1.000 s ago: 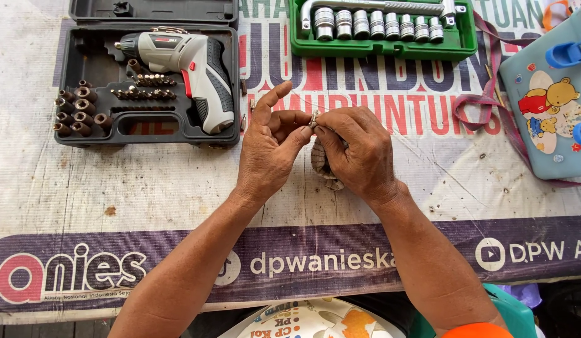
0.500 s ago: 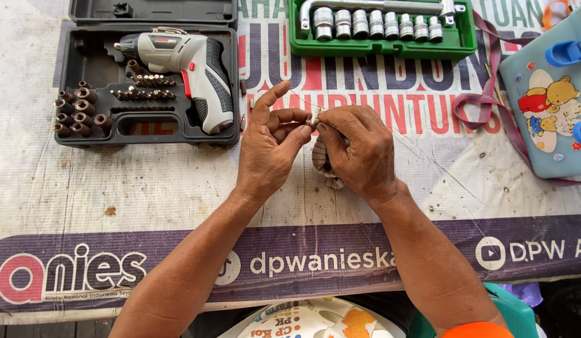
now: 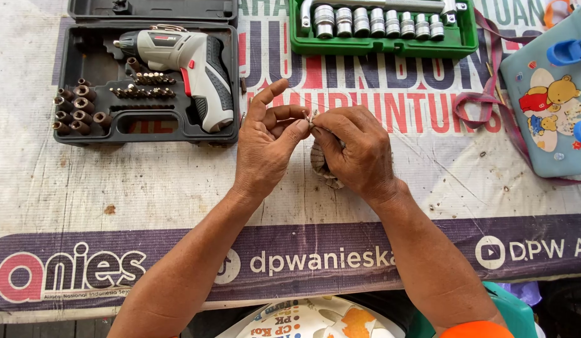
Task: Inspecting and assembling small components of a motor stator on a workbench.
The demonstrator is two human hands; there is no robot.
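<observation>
Both hands meet at mid-counter (image 3: pixel 146 188). The left hand (image 3: pixel 265 147) and right hand (image 3: pixel 356 150) pinch a small metal piece (image 3: pixel 313 116) between their fingertips, each grip narrow. A roundish part (image 3: pixel 320 168) sits under the right palm. The drill case (image 3: pixel 146 75) lies far left, the socket tray (image 3: pixel 381 28) far.

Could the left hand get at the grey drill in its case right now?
Probably yes: the drill lies uncovered in the open case, just beyond the left hand, nothing between. The hand is busy pinching a small part, though.
</observation>
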